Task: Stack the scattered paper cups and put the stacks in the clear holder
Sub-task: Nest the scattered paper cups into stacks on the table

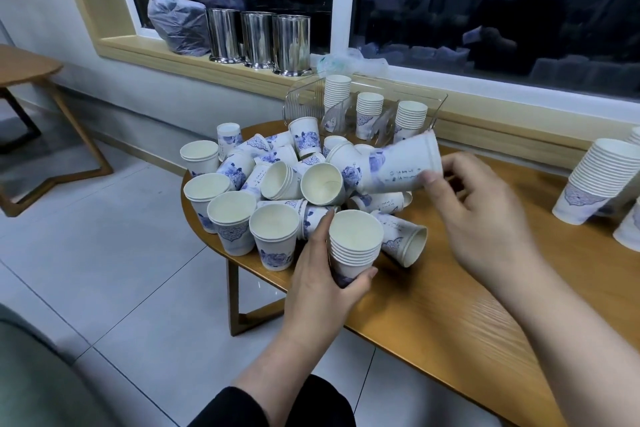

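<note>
Left hand (pixel 317 274) grips upright cup stack (pixel 353 246); right hand (pixel 481 215) pinches tilted cup (pixel 401 166) above.

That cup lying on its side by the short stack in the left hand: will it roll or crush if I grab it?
The white-and-blue paper cup lying on its side would probably roll in a curve if nudged, since it tapers. Thin paper walls likely dent under a firm squeeze. It looks very light, and nothing on the wooden table blocks its open side.

Dim indoor light, wide-angle edge distortion
</note>
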The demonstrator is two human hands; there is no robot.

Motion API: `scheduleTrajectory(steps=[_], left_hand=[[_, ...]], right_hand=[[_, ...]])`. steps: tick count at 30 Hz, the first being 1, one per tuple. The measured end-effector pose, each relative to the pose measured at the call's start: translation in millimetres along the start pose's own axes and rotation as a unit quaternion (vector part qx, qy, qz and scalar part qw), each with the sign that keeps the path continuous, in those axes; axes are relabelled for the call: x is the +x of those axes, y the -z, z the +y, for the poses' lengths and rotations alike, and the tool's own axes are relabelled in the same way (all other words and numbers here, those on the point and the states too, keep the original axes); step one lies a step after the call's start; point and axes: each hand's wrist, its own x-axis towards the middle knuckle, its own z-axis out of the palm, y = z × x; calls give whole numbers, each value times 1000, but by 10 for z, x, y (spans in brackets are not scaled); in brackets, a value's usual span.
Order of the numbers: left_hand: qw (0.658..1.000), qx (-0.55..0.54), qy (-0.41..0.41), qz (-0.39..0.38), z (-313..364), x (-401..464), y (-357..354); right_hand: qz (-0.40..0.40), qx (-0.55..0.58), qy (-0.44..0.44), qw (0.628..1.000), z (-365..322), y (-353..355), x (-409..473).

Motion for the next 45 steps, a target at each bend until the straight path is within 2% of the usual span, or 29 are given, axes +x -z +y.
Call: scheduleTrajectory(steps=[2, 5, 8, 9, 11, 13, 15, 20, 24, 27, 32, 35, 39, 42, 45], left_hand=[[1000, 13, 12, 0, 24, 28, -21], [1000, 20, 11, -3, 54, 82, -39], [1000, 14, 6, -2, 50, 105, -56], [1000, 11, 7, 5, 40, 107, -61], [1000, 5, 9, 18, 26, 107, -60], [1000, 5, 6, 22, 17, 103, -61], [1000, 10, 0, 29, 15, 95, -69], [999, 14, -7, 38, -3, 88, -82], [999, 20, -4, 37, 1, 84, -74], [999, 27, -3, 34, 4, 81, -65], [999, 34, -5, 35, 14, 74, -69], [999, 32, -6, 33, 4, 74, -70], [999, 31, -2, 21, 20, 81, -88], [1000, 23, 9, -1, 97, 113, -109], [1000, 5, 14, -26, 195, 155, -154]], right_hand=[[-32, -35, 71, 996, -87, 100, 20], [-138, -134, 154, 969, -92, 90, 26], [-243, -187, 164, 938, -54, -24, 12], [-239, -159, 158, 945, -51, -45, 18], [-152, -80, 142, 975, -63, -74, 90], [-81, -55, 98, 990, -45, -120, 232], [-120, -88, 58, 987, 5, -230, 411], [-263, -164, 78, 947, -7, -690, 971], [-373, -283, 77, 880, 3, -993, 1328], [-407, -300, 92, 858, 54, -1102, 1396], [-350, -252, 117, 895, 96, -1062, 1333], [-308, -176, 69, 933, 78, -839, 1282], [-129, -84, 70, 986, -13, -357, 1170], [-46, -19, 110, 993, -153, 15, 908], [-51, -1, 149, 988, -227, 217, 600]])
